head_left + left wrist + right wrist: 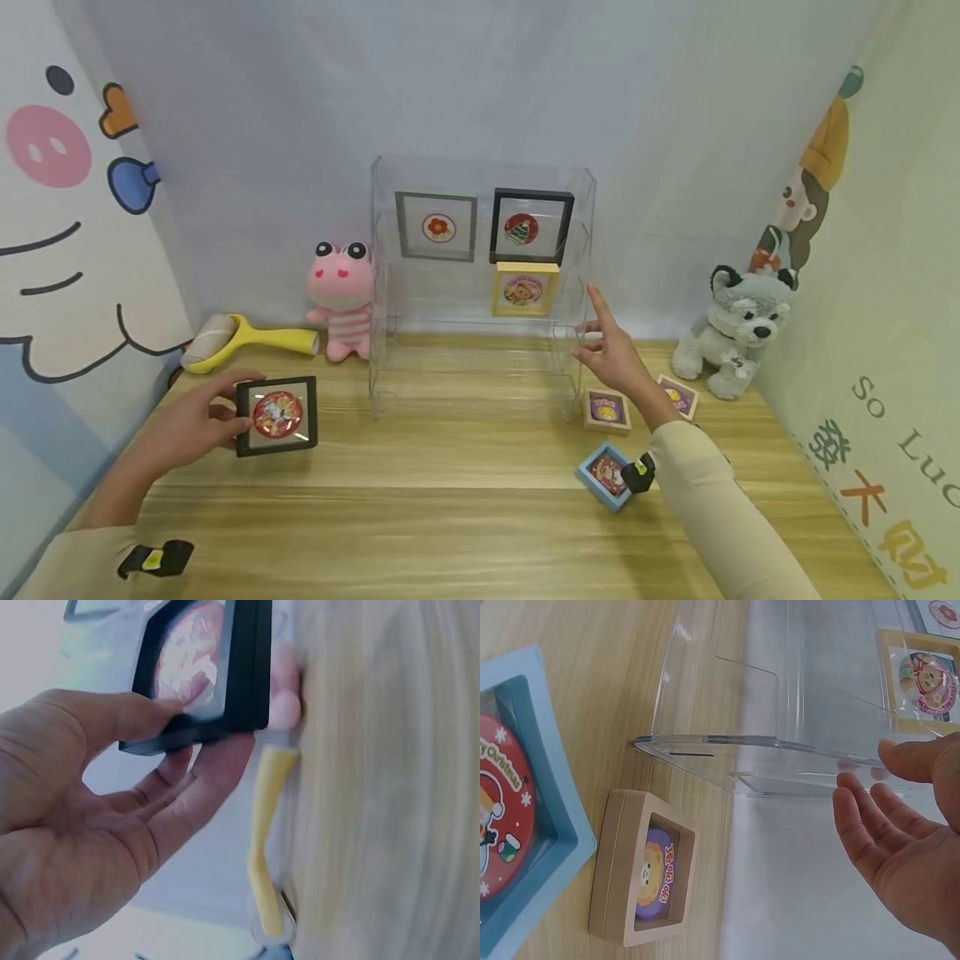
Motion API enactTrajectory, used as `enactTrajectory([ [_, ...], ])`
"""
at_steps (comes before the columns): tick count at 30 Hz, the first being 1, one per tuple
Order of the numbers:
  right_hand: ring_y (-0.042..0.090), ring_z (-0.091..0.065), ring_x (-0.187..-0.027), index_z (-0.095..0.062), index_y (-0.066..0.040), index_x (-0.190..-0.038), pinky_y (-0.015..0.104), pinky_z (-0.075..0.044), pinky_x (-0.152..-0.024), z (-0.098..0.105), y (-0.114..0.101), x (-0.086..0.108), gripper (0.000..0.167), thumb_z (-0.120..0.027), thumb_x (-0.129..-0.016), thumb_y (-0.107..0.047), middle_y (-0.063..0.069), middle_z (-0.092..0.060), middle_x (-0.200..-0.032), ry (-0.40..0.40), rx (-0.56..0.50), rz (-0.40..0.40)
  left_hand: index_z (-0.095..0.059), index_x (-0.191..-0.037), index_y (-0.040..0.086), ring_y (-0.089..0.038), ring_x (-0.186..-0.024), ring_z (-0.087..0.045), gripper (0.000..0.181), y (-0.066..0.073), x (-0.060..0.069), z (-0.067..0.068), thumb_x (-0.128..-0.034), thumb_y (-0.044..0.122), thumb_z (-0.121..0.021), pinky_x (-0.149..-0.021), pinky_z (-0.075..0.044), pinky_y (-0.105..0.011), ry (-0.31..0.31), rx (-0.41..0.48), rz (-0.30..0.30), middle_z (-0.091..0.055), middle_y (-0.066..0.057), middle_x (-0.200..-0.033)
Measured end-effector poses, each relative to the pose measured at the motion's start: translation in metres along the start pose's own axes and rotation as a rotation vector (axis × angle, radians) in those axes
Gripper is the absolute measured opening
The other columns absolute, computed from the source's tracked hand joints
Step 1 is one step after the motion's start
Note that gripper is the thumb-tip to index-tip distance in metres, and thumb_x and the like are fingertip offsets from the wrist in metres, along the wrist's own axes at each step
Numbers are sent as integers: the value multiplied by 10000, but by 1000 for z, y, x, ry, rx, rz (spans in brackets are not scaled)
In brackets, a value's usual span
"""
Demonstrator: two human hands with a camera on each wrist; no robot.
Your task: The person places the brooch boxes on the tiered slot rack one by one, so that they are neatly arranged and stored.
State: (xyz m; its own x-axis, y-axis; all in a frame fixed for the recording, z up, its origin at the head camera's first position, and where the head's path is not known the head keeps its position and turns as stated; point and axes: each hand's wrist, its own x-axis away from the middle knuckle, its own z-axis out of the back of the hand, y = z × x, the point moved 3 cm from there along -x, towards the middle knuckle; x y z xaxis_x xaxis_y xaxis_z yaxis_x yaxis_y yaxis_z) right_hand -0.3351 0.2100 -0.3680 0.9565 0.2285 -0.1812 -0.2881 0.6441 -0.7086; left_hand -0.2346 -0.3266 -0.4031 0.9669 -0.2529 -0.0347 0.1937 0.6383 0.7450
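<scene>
My left hand (pixel 191 421) pinches a black square display frame (pixel 313 417) by its left side, raised off the table. A red round badge (pixel 277 414) shows behind its clear front; in the left wrist view, the thumb lies on the front and fingers lie behind and below. My right hand (pixel 611 354) is at the right side of a clear tiered rack (pixel 450 360), index finger extended. Whether it touches the rack's edge, I cannot tell. On the rack are a grey frame (pixel 400 225), a black frame (pixel 493 225) and, below that, a yellow frame (pixel 523 313).
Beside the rack's right foot lie a blue frame (pixel 588 477) and two beige frames, one nearer (pixel 607 428) and one farther (pixel 692 408). A pink plush toy (pixel 341 287) and a yellow-handled roller (pixel 277 339) are at left. A grey plush dog (pixel 742 312) sits at right.
</scene>
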Motion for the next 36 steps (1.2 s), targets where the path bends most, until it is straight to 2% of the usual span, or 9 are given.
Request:
enactTrajectory([
  [2,453,-670,-1053,42,-284,-1612,479,-608,-794,1,1,0,1008,-632,-932,31,327,-493,-1359,3,-2,-1,-393,-1447,-15,-146,-823,-668,584,9,-6,-2,-916,-49,-632,-603,-607,-336,-6,12,-78,-531,-262,-1133],
  [5,445,-672,-1050,45,-291,-1611,461,-609,-788,1,1,0,1013,-632,-930,33,323,-494,-1358,3,-5,-3,-436,-1415,-28,-139,-855,-637,576,22,-15,-5,-885,-83,-654,-594,-587,-302,13,-18,-199,-530,-262,-1217],
  [7,441,-673,-1048,45,-297,-1611,455,-609,-784,1,1,0,1018,-632,-928,34,322,-496,-1359,4,-6,-3,-451,-1405,-31,-193,-899,-639,574,30,-21,-7,-876,-86,-664,-592,-573,-284,14,-45,-235,-514,-272,-1291],
  [13,442,-674,-1050,38,-283,-1613,460,-605,-777,0,1,0,1012,-633,-926,36,323,-499,-1358,8,-2,-3,-408,-1451,-15,-382,-930,-705,599,52,-37,-13,-907,-45,-657,-601,-595,-275,-62,-26,-228,-462,-351,-1376],
  [20,452,-668,-1065,48,-308,-1609,474,-605,-793,0,1,0,1015,-631,-931,24,332,-509,-1356,6,3,-5,-371,-1497,49,-360,-968,-704,622,72,-55,-22,-937,-13,-635,-649,-593,-280,-93,-23,-244,-437,-312,-1435],
  [25,455,-666,-1064,45,-308,-1610,477,-605,-791,0,1,0,1011,-629,-933,25,333,-512,-1352,8,-3,-4,-401,-1501,82,-336,-955,-685,615,88,-71,-30,-939,-21,-629,-652,-595,-304,-95,-28,-315,-388,-250,-1515],
  [30,457,-662,-1072,39,-285,-1612,459,-607,-781,0,1,0,996,-622,-937,27,339,-498,-1358,0,-15,-5,-444,-1452,30,-294,-893,-661,567,105,-84,-34,-925,-36,-644,-672,-577,-283,-76,-50,-390,-259,-291,-1597],
  [33,456,-662,-1076,35,-276,-1613,456,-606,-780,0,2,0,989,-622,-938,27,340,-492,-1365,-1,-15,-5,-461,-1435,40,-226,-806,-648,546,114,-91,-36,-927,-26,-648,-627,-555,-263,-67,-59,-407,-416,-303,-1489],
  [36,454,-664,-1072,32,-271,-1614,459,-606,-779,0,2,0,987,-623,-938,29,341,-492,-1365,2,-13,-3,-469,-1437,72,-201,-794,-622,539,123,-99,-37,-935,1,-651,-608,-532,-263,-48,-92,-414,-551,-257,-1321],
])
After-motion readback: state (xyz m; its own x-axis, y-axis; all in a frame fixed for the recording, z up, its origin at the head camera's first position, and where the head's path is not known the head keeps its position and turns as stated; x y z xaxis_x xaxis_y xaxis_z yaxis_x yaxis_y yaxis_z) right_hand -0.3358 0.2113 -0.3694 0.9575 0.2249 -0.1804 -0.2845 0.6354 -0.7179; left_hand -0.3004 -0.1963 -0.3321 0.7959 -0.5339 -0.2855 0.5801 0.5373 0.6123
